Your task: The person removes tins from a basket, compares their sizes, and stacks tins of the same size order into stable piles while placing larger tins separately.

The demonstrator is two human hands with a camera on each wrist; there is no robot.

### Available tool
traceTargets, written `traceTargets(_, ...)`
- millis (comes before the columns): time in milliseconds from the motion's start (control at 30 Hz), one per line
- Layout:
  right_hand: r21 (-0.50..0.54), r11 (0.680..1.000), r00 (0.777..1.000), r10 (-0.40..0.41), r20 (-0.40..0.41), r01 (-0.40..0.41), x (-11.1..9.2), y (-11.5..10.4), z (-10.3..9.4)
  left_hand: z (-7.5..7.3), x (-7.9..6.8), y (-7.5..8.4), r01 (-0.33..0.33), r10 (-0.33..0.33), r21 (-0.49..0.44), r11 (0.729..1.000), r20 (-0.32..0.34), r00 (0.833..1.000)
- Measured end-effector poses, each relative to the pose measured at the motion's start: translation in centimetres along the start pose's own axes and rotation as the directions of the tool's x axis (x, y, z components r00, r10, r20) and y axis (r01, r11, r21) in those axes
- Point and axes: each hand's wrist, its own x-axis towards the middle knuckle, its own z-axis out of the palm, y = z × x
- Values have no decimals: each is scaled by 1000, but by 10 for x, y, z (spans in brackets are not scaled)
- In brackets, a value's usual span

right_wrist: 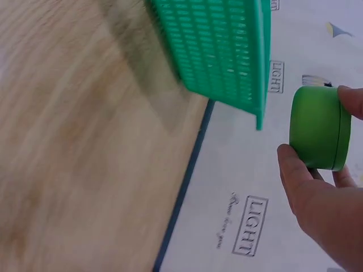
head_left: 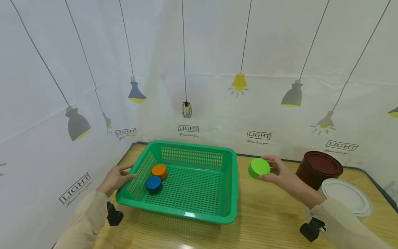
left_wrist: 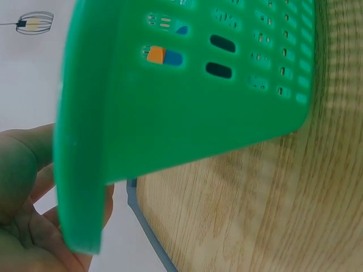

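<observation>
My right hand (head_left: 281,174) holds a small round light-green tin (head_left: 259,168) between thumb and fingers, in the air right of a green plastic basket (head_left: 186,215). A seam runs round the tin near one end in the right wrist view. My left hand (head_left: 115,179) grips the basket's left rim; part of it is hidden behind the rim in the left wrist view. Inside the basket, toward the left wall, an orange round tin (head_left: 159,171) and a blue round tin (head_left: 153,184) lie close together on the slotted floor.
A dark red round canister (head_left: 321,166) stands at the right of the wooden table (head_left: 264,214). Near it is a white round lidded container (head_left: 346,197), partly behind my right forearm. A lamp-printed cloth wall (head_left: 214,114) rises behind the table and along its left.
</observation>
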Motion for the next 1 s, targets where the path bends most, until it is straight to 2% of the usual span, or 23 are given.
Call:
traceTargets(133,16,998,997,69,-21,-69,-10,18,-3,0,-1,0,-7,7,12,1000,-3,1000)
traceTargets(300,40,989,988,147,-49,-145,-17,47,2,0,-1,0,-2,2,6,1000,0,1000)
traceTargets(467,38,982,981,187,-59,-185,-22,71,11,1,-1,0,3,-3,-2,1000,5,1000)
traceTargets(633,18,969,966,248,-69,-247,-26,82,18,1,-2,1,-3,3,2,1000,6,1000)
traceTargets(1000,-25,960,955,274,-110,-279,-28,102,29,2,-2,3,-4,4,-10,1000,2,1000)
